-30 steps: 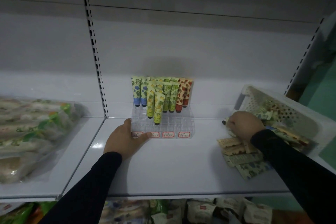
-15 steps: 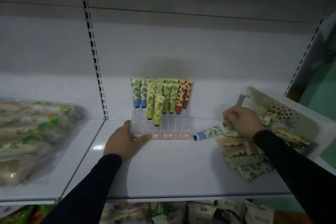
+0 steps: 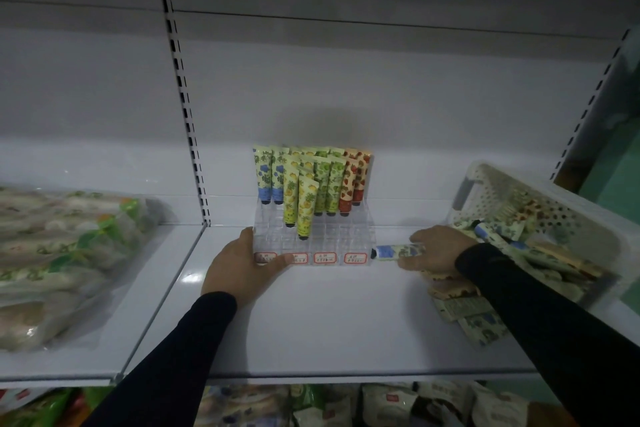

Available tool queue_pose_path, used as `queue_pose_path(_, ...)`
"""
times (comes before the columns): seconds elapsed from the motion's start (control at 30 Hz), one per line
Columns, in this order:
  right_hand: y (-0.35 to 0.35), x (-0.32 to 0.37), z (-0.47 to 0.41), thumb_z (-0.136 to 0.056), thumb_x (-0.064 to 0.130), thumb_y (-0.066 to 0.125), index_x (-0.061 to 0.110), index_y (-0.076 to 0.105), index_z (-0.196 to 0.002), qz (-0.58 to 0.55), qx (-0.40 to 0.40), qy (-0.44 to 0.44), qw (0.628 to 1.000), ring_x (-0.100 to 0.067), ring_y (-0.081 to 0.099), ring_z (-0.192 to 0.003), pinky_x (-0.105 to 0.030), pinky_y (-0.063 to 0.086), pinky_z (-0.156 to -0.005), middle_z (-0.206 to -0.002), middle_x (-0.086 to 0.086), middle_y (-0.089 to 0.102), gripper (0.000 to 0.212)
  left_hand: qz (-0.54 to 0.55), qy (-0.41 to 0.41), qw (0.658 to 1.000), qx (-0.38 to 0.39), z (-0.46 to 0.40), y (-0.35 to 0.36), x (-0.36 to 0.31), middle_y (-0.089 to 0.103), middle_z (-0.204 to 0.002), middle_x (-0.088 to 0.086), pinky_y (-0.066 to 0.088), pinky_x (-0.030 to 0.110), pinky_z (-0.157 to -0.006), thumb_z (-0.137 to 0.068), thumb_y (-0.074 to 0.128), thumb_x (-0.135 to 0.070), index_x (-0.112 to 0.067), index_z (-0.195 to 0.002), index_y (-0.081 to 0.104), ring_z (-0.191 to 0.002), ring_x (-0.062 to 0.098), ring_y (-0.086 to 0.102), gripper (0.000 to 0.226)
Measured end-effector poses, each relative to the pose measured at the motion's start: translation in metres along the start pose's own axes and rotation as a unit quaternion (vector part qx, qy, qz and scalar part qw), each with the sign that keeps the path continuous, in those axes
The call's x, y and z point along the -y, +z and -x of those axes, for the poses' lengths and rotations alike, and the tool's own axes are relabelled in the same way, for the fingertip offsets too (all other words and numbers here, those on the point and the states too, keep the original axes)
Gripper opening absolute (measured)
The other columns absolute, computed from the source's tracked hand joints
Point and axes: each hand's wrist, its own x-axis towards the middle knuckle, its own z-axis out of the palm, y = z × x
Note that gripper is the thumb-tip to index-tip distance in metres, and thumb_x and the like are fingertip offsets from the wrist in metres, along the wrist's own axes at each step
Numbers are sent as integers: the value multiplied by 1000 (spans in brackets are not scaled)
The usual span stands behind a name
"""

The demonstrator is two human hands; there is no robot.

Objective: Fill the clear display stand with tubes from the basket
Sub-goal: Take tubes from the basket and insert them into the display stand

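A clear tiered display stand (image 3: 360,229) sits mid-shelf with several patterned tubes (image 3: 306,208) upright in its back rows; its front rows hold none. My left hand (image 3: 242,269) grips the stand's front left corner, thumb along the labelled front edge. My right hand (image 3: 434,250) holds a blue-and-cream tube (image 3: 396,251) lying flat, its black cap pointing at the stand's right front corner. The white perforated basket (image 3: 571,215) lies tipped on its side at the right, with tubes spilling out of it.
Loose tubes (image 3: 460,305) lie on the white shelf (image 3: 329,322) in front of the basket, under my right forearm. Bagged goods in clear plastic (image 3: 65,253) fill the left shelf bay. More packets (image 3: 381,402) sit on the shelf below.
My right hand has drawn the blue-capped tube out of the basket pile and carried it left, close to the stand's right front corner. My left hand has stayed on the stand.
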Motion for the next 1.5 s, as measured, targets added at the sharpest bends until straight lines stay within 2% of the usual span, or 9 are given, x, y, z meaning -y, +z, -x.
queue_pose_path(0.13,-2,-4,-1,-88,48,63,19,62,-118,-13,-33,-29,999,-15,53,-96,-22,38,-70,-115,-2,61,42,1,0,1000,4,0,0,1,61,-123,2,35,25,-74,-78,65,-65,-17,-131,43,-108,20,58,75)
queue_pose_path(0.23,-4,-9,-1,-83,50,67,22,54,-98,-29,-34,-19,999,-12,49,-78,-18,32,-56,-95,2,57,35,-3,0,1000,4,-1,0,2,62,-121,3,36,26,-73,-77,64,-66,-16,-130,44,-106,21,58,76)
queue_pose_path(0.4,-9,-14,0,-75,44,78,23,60,-98,-180,-79,-17,980,-10,55,-80,-19,40,-58,-99,4,59,37,0,1,1000,0,-1,0,2,63,-118,1,36,25,-72,-77,65,-66,-16,-128,45,-98,17,57,75)
queue_pose_path(0.53,-13,-11,5,-85,27,73,18,65,-104,-357,-102,-40,928,-10,57,-60,-10,43,-48,-86,-4,63,23,5,2,1000,1,-2,0,3,63,-121,2,37,25,-73,-78,65,-64,-16,-129,44,-104,20,59,74)
queue_pose_path(0.77,-13,-5,3,-95,17,58,32,64,-107,-398,-174,-65,898,-14,55,-61,-27,47,-59,-96,-1,63,20,2,7,1000,2,-1,0,4,62,-122,2,36,24,-72,-78,64,-65,-16,-131,43,-101,17,57,76)
queue_pose_path(0.97,-28,9,15,-95,19,57,38,52,-122,-415,-252,-99,869,-7,58,-75,-21,44,-65,-97,9,55,33,7,13,1000,4,-1,-1,4,62,-120,1,36,24,-71,-78,65,-64,-15,-131,44,-86,8,45,75)
queue_pose_path(1.1,-36,22,19,-92,19,63,26,57,-112,-440,-263,-102,853,5,59,-79,-15,45,-66,-96,14,59,22,9,12,1000,7,0,-1,5,62,-120,1,36,24,-71,-78,65,-65,-16,-131,44,-86,10,48,74)
queue_pose_path(1.27,-40,37,21,-89,22,67,23,67,-99,-448,-249,-131,849,-14,65,-85,-19,50,-71,-97,-6,70,10,12,12,1000,13,-2,-1,6,62,-122,1,37,25,-73,-77,64,-67,-16,-132,43,-99,16,57,78)
queue_pose_path(1.5,-48,74,25,-88,23,69,17,75,-95,-469,-222,-182,835,-10,69,-73,-17,55,-66,-92,4,74,11,23,22,999,15,-3,-1,10,62,-117,-5,38,24,-71,-74,64,-70,-21,-128,46,-96,14,57,76)
